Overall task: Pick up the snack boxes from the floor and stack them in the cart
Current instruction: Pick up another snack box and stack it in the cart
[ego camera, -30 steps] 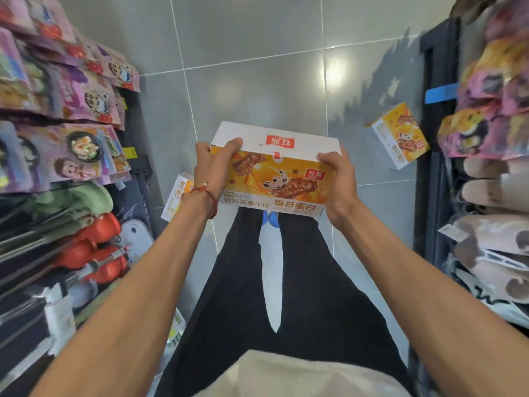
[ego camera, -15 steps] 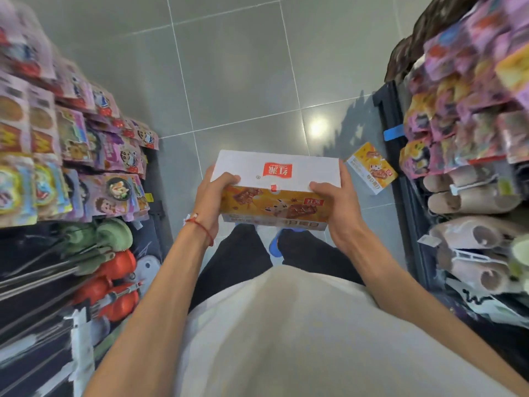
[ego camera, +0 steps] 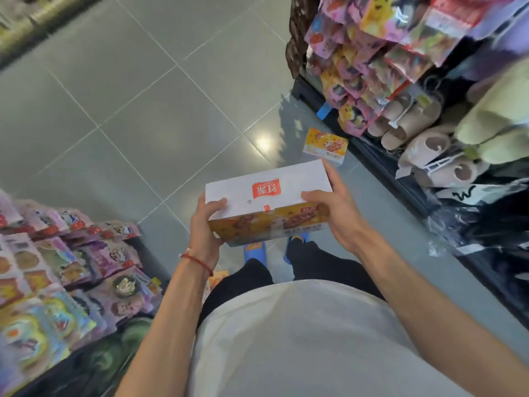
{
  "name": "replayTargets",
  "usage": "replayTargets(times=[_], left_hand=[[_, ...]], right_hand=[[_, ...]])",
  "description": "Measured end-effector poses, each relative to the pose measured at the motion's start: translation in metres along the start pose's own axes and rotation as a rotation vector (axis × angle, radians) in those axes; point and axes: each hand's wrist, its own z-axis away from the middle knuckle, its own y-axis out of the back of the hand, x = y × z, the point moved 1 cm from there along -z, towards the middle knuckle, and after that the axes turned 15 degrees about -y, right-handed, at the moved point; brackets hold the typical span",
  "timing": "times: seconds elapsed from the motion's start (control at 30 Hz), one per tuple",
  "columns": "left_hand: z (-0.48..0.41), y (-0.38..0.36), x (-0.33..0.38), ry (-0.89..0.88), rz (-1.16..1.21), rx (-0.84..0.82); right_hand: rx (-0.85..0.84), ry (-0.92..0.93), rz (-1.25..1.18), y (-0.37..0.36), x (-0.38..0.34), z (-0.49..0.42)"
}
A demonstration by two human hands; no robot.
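White-topped orange cardboard snack box (ego camera: pixel 266 200), gripped at either end by my left hand (ego camera: pixel 204 227) and right hand (ego camera: pixel 339 216), second orange snack box (ego camera: pixel 326 145) on grey tiled floor (ego camera: pixel 143 110) beyond right hand

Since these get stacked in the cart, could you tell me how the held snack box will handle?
The snack box looks stiff: its faces are flat between the left hand and right hand. Probably light, held only by its ends. Flat top should stack steadily.

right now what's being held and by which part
A white-topped orange cardboard snack box, left hand at one short end, right hand at the other.
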Motion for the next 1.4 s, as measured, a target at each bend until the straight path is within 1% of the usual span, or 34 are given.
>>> replayTargets(times=[0.13, 0.2, 0.37, 0.47, 0.6, 0.73, 0.93, 1.07, 1.27, 1.4], left_hand=[[0.004, -0.01, 0.005, 0.016, -0.085, -0.117], [0.007, -0.022, 0.008, 0.016, -0.121, -0.206], [0.028, -0.068, 0.007, 0.02, -0.161, -0.396], [0.049, -0.1, -0.005, 0.04, -0.19, -0.479], [0.089, -0.146, -0.034, 0.065, -0.251, -0.568], [0.139, -0.192, -0.071, 0.075, -0.35, -0.653], [0.221, -0.266, -0.143, 0.08, -0.55, -0.86], [0.271, -0.318, -0.19, 0.059, -0.637, -1.004], [0.33, -0.391, -0.241, 0.049, -0.755, -1.233], [0.363, -0.443, -0.272, 0.052, -0.816, -1.366]], right_hand=[[0.105, 0.041, -0.12, 0.008, 0.022, 0.028], [0.156, 0.066, -0.192, 0.016, 0.036, 0.043], [0.282, 0.101, -0.344, 0.05, 0.076, 0.083], [0.381, 0.124, -0.4, 0.077, 0.101, 0.109], [0.5, 0.156, -0.487, 0.118, 0.137, 0.148], [0.575, 0.183, -0.545, 0.165, 0.181, 0.195], [0.694, 0.214, -0.726, 0.239, 0.251, 0.271], [0.819, 0.254, -0.826, 0.28, 0.293, 0.316], [0.986, 0.278, -0.92, 0.332, 0.33, 0.363], [1.104, 0.279, -1.029, 0.363, 0.348, 0.383]])
